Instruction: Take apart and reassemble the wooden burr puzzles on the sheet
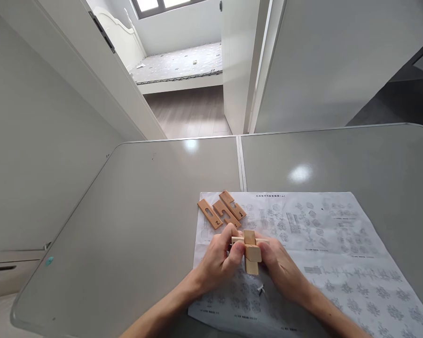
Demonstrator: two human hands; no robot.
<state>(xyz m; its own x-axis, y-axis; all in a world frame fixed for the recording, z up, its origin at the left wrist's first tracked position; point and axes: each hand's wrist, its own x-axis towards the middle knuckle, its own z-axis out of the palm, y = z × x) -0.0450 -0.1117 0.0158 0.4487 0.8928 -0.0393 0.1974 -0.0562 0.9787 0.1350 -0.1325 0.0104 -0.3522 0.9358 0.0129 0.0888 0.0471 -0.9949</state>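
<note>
From where I stand, the left hand (220, 256) and right hand (280, 267) share a narrow grip, closed from both sides on a cluster of pale, squared wooden blocks (253, 253), probably to stop it slipping apart. Three flat, slotted orange-brown wooden pieces (232, 219) lie just beyond the grip, leftward, seemingly for easy reach. Beneath, a white diagram-printed paper sheet (324, 244) spreads rightward over the grey surface (155, 211), likely for viewing.

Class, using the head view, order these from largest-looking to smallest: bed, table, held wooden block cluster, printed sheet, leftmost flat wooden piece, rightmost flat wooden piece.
1. Table
2. Printed sheet
3. Bed
4. Wooden block cluster
Unranked, smallest: leftmost flat wooden piece and rightmost flat wooden piece; they look alike.
</note>
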